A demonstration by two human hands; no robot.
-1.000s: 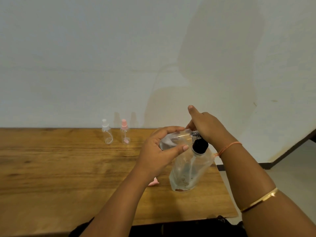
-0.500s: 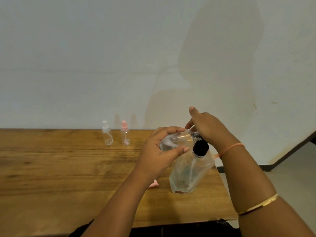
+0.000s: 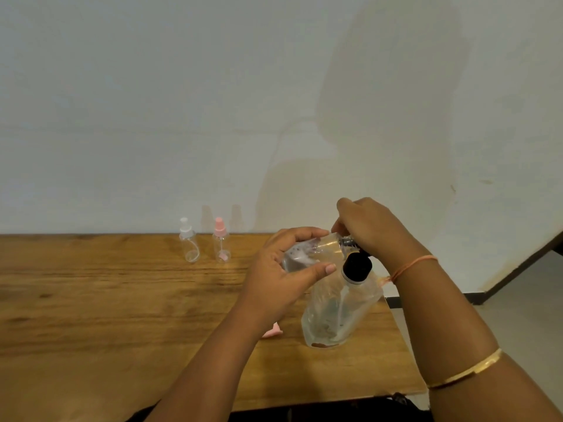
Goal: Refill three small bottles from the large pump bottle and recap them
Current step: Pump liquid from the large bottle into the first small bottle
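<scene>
Wooden counter (image 3: 106, 300) sits by a plain white wall (image 3: 152, 102). The left grip (image 3: 292, 263) is curled round a small bottle (image 3: 307, 254), held up on its side. The bottle's long way runs left to right, and its mouth faces the right grip (image 3: 368, 229). That grip is curled tight on what looks like a dark pump spout (image 3: 347, 248) at the mouth. Just below leans the large pump bottle (image 3: 338, 315). A white-topped bottle (image 3: 187, 245) and a pink-topped bottle (image 3: 221, 243) stand far back on the left.

The wooden table (image 3: 91, 300) holds a white-topped bottle (image 3: 187, 243) and a pink-topped bottle (image 3: 221, 243) left of the left hand (image 3: 283, 278), a pink cap (image 3: 273, 332) beneath its wrist, and a clear pouch (image 3: 335, 315) under the right hand (image 3: 371, 229).
</scene>
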